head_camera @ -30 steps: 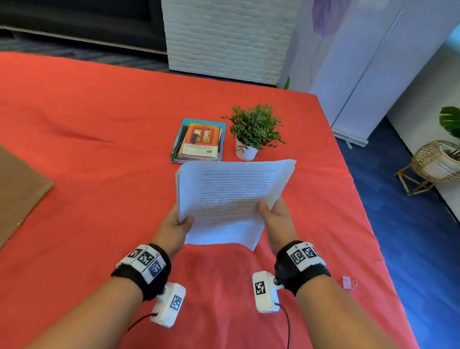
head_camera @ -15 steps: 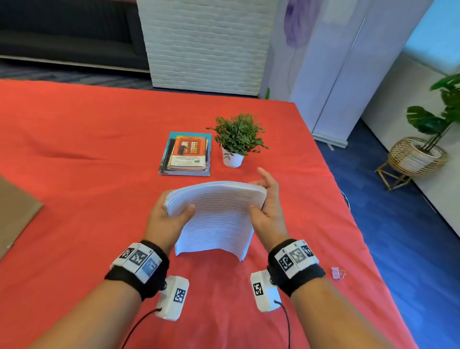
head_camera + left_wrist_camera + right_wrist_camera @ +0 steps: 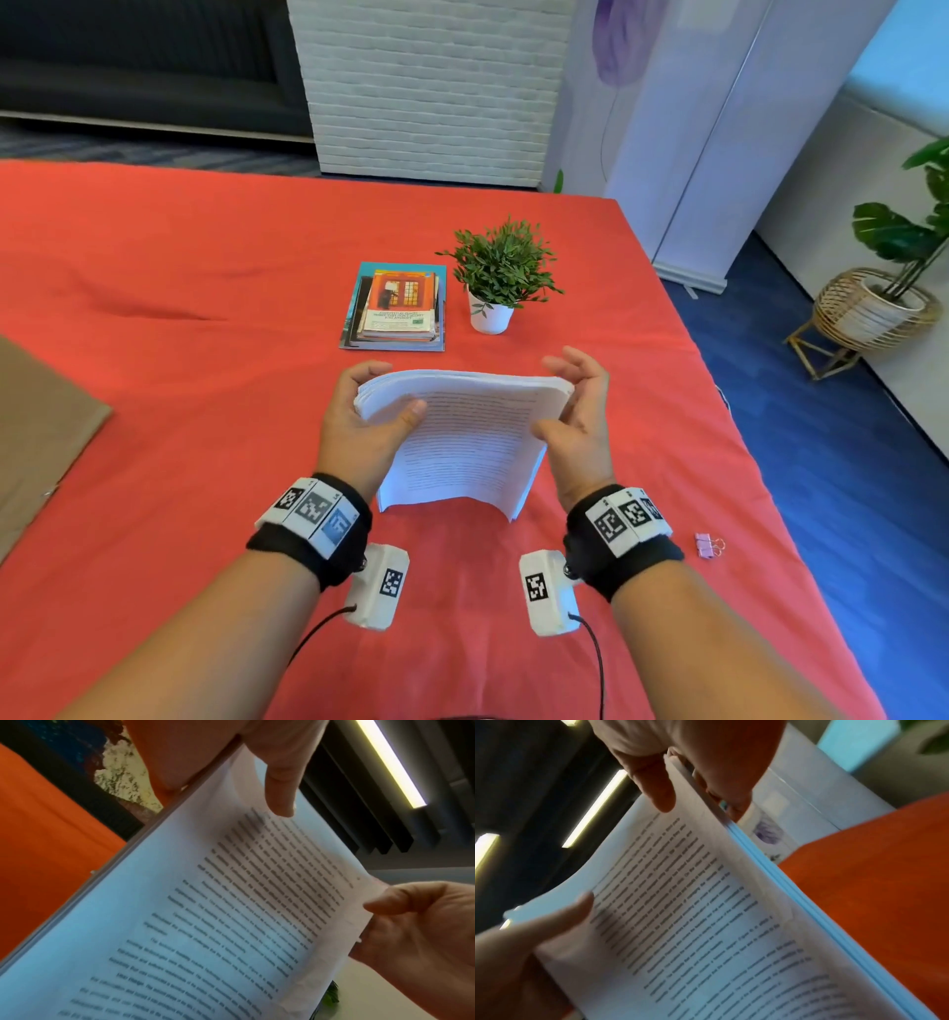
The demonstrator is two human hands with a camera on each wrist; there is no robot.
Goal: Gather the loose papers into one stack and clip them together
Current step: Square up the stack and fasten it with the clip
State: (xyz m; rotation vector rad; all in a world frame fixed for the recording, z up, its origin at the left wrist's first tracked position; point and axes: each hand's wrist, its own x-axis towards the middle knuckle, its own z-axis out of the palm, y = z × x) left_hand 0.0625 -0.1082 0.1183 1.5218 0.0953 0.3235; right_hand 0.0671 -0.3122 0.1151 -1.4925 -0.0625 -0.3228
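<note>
A stack of printed white papers (image 3: 464,442) stands on its lower edge on the red tablecloth (image 3: 205,411), its top bowed toward me. My left hand (image 3: 390,388) grips the stack's upper left side, thumb on the front page and fingers behind. My right hand (image 3: 557,395) pinches the upper right side the same way, with some fingers lifted off above the corner. The left wrist view shows the page (image 3: 205,923) under my left thumb (image 3: 280,787). The right wrist view shows the sheet edges (image 3: 782,882). A pink binder clip (image 3: 707,545) lies on the cloth beside my right wrist.
A pile of books (image 3: 395,308) and a small potted plant (image 3: 495,277) sit just beyond the papers. A brown board (image 3: 41,421) lies at the left. The table's right edge (image 3: 744,437) drops to a blue floor with a wicker planter (image 3: 868,313).
The stack, held up facing me a second ago, has come down onto its lower edge on the cloth. Both hands have slid up to its top corners, and the top now curls over.
</note>
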